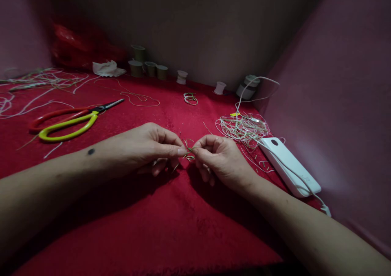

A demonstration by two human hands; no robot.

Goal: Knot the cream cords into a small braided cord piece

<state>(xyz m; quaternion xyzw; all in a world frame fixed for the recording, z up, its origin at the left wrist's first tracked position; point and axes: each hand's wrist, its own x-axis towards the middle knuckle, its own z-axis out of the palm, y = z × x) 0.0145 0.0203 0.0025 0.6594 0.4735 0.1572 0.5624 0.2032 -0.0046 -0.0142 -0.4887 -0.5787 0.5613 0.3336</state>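
Note:
My left hand [155, 145] pinches a small piece of knotted green cord [190, 149] between thumb and forefinger. From the other side my right hand [218, 155] grips the same cord, its thumb and forefinger pressed together. Loose cord ends stick out in the narrow gap between the two hands, above the red cloth [171, 227]. How the knot is formed is too small to make out. Scissors [70, 123] with one red and one yellow handle lie beyond my left forearm, blades pointing right. Past the hands lies a small coiled loop of green and white cord [190, 99].
A tangle of thin cords [242, 129] lies at the right beside a white power bank [290, 166] with a cable. Thread spools [136, 69] and a white spool [182, 77] stand along the back wall. White cords [45, 80] and a red plastic bag [73, 43] are at the left.

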